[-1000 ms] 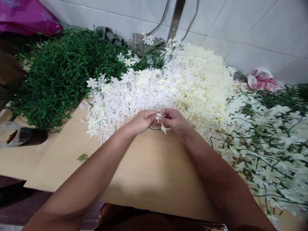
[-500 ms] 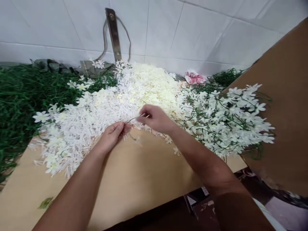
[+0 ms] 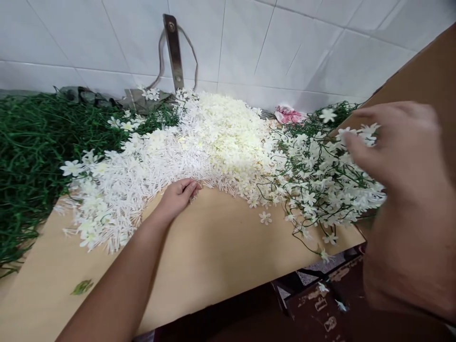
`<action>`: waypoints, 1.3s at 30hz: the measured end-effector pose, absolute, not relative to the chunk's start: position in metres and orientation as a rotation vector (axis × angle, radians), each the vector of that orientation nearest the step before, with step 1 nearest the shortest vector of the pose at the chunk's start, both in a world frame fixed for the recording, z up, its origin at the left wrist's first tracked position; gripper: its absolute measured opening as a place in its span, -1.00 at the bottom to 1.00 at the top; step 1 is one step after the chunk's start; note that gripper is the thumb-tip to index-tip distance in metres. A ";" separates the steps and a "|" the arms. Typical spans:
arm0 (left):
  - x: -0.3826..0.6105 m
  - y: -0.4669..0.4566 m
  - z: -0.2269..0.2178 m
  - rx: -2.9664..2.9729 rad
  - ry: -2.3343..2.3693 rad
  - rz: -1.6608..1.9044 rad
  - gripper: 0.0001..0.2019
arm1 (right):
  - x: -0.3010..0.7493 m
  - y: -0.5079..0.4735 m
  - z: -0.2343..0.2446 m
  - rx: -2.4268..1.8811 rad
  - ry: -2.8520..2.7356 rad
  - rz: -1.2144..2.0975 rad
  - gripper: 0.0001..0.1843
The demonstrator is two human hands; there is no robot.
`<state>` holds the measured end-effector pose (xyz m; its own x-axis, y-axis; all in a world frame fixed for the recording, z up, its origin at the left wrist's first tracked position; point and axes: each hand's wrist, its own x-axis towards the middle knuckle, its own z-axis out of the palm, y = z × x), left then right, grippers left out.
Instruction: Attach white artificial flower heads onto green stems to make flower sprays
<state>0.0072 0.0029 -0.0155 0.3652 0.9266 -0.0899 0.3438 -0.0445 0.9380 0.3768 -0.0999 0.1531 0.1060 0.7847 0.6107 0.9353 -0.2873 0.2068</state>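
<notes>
My left hand [image 3: 180,195] rests on the board at the near edge of a heap of white stamen-like pieces [image 3: 156,168]. Its thumb and fingers are pinched together; whatever lies between them is too small to make out. Blurred by motion, my right hand [image 3: 401,147] is raised at the right, thumb and fingers apart. Below and left of it lies a pile of white artificial flowers on green stems [image 3: 320,180]. One white flower [image 3: 327,115] shows just left of its fingertips, apart from them. Loose pale yellow blossoms [image 3: 231,133] are heaped at the middle.
Green plastic stems [image 3: 46,137] are massed at the left. A brown cardboard panel [image 3: 402,76] stands at the right. Against the tiled wall [image 3: 249,42] leans a metal strip with a cord [image 3: 173,52]. A pink-and-white cloth [image 3: 289,115] lies at the back.
My right hand has left my left hand and swung up and right over the stemmed flowers. The thin stem between the hands is gone from there. Some stemmed flowers now hang lower at the board's edge.
</notes>
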 end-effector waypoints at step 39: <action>0.005 0.006 -0.016 1.908 1.329 0.468 -0.61 | 0.416 -0.026 0.091 -2.819 -1.995 0.124 -0.05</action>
<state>0.0052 0.0062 -0.0161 0.3936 0.9118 -0.1173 0.6374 -0.1788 0.7495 0.4159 -0.0260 0.0914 0.3474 0.9076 -0.2358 0.9298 -0.3008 0.2120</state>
